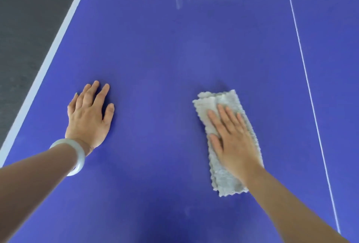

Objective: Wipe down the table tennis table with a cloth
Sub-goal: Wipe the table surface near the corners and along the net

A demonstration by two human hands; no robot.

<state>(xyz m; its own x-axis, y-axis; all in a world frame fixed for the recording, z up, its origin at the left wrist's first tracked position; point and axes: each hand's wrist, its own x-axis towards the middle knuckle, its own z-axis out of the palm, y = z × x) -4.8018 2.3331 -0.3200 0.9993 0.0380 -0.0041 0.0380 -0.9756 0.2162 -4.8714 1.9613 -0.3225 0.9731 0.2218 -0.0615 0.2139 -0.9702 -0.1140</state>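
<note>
On the blue table tennis table (155, 52), through the head camera, I have both hands down flat on the playing surface. My right hand (233, 141) lies spread on the grey cloth (219, 99), fingers straight and close together, pressing it rather than gripping it. I judge the flat palm is there to spread the load over the whole pad so it drags evenly. The cloth is folded into a long thick strip and lies on the right part of the near surface, between the middle of the view and the thin white centre line (307, 79), apart from that line, with its long side running away from me. The fold gives a wide wiping face and some bulk under the palm. My left hand (89, 114) rests bare on the surface, well apart from the cloth, fingers relaxed and slightly fanned, holding nothing; I read it as a brace for leaning out over the table. A pale bangle (77, 157) sits on that wrist. Beyond the left hand runs the broad white edge line (48, 58), and past it the dark grey floor (23, 19). Farther up the surface I can see faint whitish streaks (177, 0), so my guess is that the far stretch is not yet wiped and the job is only partly done.
</note>
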